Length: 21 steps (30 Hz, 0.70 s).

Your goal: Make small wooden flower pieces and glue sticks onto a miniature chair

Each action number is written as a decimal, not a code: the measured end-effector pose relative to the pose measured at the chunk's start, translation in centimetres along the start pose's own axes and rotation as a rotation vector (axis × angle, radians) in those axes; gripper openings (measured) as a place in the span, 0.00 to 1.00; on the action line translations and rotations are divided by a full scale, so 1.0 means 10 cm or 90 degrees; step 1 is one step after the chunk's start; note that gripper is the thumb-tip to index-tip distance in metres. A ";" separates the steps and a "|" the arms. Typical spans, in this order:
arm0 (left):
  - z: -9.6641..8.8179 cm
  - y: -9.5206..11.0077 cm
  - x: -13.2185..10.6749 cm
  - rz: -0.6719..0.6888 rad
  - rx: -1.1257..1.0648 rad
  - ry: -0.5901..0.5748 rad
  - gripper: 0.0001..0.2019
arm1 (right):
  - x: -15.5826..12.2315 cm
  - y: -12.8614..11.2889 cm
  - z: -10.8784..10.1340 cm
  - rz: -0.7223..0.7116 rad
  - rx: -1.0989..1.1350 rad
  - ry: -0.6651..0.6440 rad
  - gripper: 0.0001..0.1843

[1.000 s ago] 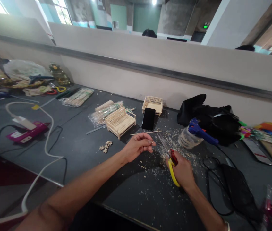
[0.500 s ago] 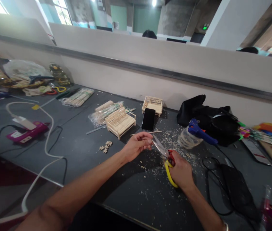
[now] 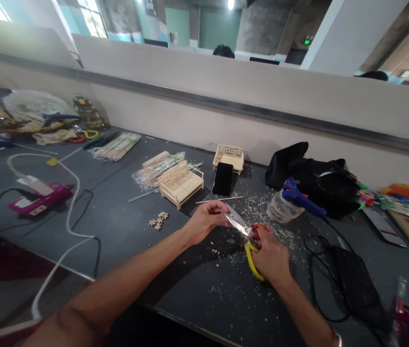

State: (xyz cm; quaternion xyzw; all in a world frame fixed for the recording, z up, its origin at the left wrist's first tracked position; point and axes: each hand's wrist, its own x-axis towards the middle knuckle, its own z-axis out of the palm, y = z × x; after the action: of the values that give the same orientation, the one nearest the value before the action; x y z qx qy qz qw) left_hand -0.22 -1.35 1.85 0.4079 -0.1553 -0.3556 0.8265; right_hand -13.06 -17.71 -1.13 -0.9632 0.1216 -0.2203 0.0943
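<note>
My right hand [image 3: 272,254] grips a pair of scissors [image 3: 240,225] with red and yellow handles, its blades partly apart and pointing up and to the left. At the blade tips is my left hand [image 3: 206,221], its fingers pinched together; whatever lies between them is too small to make out. Just beyond the hands a thin wooden stick [image 3: 222,199] lies on the table. A miniature bench of pale sticks [image 3: 181,183] stands behind my left hand, and several small flower-shaped wooden pieces [image 3: 158,220] lie left of it.
A second miniature bench [image 3: 229,155] has a black phone [image 3: 223,179] leaning against it. Wood chips litter the dark table [image 3: 190,289]. To the right are a blue glue gun [image 3: 302,197] on a clear tub [image 3: 280,209] and a black bag [image 3: 320,178]. A purple power strip [image 3: 41,198] is left.
The scissors have shifted slightly left, their blades spread wider, and the tips have come closer to my left fingers. My left hand has hardly moved.
</note>
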 end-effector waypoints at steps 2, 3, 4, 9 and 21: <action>-0.01 0.00 0.00 -0.009 0.003 -0.019 0.20 | 0.00 0.00 -0.01 -0.007 0.006 0.000 0.03; -0.02 0.01 0.01 -0.013 0.008 -0.027 0.20 | 0.00 0.00 -0.01 -0.013 0.010 0.003 0.03; -0.02 0.01 0.01 -0.017 0.013 -0.034 0.20 | 0.00 0.00 -0.01 -0.021 0.013 0.007 0.03; -0.03 0.02 0.01 -0.034 0.018 -0.055 0.19 | 0.00 0.00 -0.03 -0.047 0.027 0.019 0.04; -0.04 0.00 0.00 -0.030 0.007 -0.078 0.17 | -0.04 -0.02 -0.01 -0.082 0.022 0.053 0.05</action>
State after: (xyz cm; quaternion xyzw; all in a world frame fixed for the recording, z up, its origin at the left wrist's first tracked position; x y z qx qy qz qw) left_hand 0.00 -1.10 1.62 0.3935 -0.1982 -0.3987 0.8043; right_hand -13.44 -17.40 -1.21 -0.9572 0.0596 -0.2681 0.0915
